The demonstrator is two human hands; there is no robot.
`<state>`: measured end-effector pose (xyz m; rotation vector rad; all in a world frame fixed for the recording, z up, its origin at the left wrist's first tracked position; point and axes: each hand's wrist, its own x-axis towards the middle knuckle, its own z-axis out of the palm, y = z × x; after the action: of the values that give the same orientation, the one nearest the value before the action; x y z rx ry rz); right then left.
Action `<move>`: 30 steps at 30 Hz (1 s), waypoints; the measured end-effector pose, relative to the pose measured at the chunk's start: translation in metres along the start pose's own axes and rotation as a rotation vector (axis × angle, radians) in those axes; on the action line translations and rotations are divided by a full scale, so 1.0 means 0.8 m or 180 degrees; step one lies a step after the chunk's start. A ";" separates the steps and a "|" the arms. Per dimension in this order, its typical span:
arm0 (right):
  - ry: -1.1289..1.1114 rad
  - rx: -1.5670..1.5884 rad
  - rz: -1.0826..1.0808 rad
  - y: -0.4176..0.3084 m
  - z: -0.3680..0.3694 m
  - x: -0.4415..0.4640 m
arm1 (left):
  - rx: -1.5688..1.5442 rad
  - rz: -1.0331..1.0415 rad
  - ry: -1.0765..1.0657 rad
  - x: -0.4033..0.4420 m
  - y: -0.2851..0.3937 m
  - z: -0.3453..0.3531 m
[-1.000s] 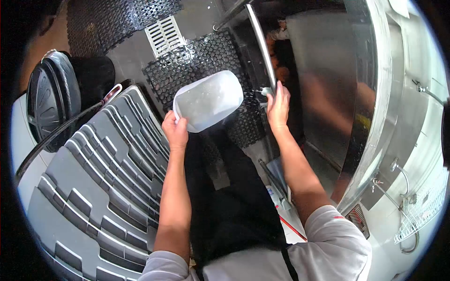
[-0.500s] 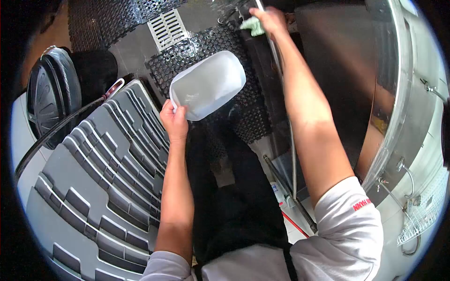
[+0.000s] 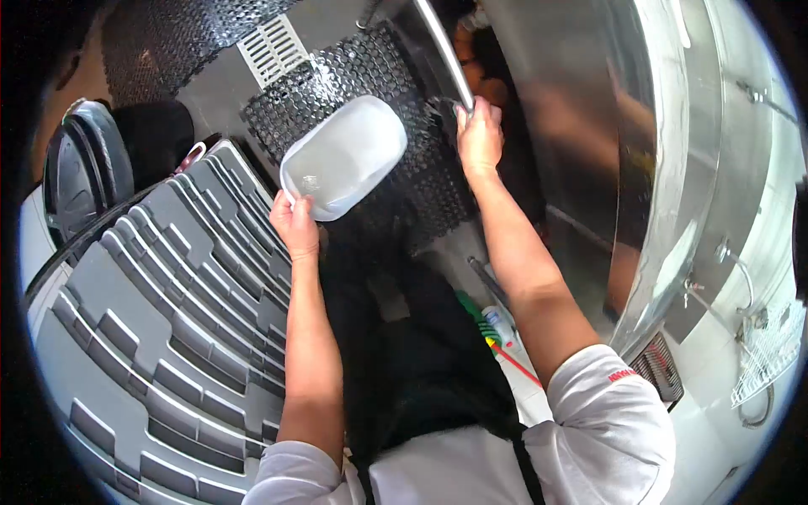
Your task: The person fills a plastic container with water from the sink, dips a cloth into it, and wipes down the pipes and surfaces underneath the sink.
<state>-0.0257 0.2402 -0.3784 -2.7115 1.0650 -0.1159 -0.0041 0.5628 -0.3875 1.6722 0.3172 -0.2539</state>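
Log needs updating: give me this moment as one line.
left hand: grips white tub by rim; right hand: closed around metal bar; beyond tub: black mat; left side: grey panels

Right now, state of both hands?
Left hand: closed, holding the tub by its rim.
Right hand: closed around the bar.

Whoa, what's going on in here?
A person is standing over a black, bumpy floor mat with both hands busy. The left hand pinches one end of a cloudy plastic tub, holding it up above the mat. The right hand is gripping a shiny metal bar. Grey plastic pieces stand in rows beside the left arm. I can't tell whether the tub has any liquid in it.
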 end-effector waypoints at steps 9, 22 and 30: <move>-0.0291 -0.0194 0.0270 0.213 -0.061 -0.227 | -0.0106 -0.0095 0.0010 -0.059 -0.014 0.000; -0.0219 -0.0034 0.0433 0.098 -0.030 -0.106 | 0.0007 0.0016 0.0076 -0.084 -0.009 -0.018; -0.0605 0.1180 -0.0356 -0.033 0.034 0.114 | -0.0412 -0.0045 0.0172 -0.082 -0.007 -0.031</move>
<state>0.0630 0.2021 -0.3990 -2.3899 0.7531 -0.0643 -0.0681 0.5840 -0.3667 1.5515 0.3784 -0.1947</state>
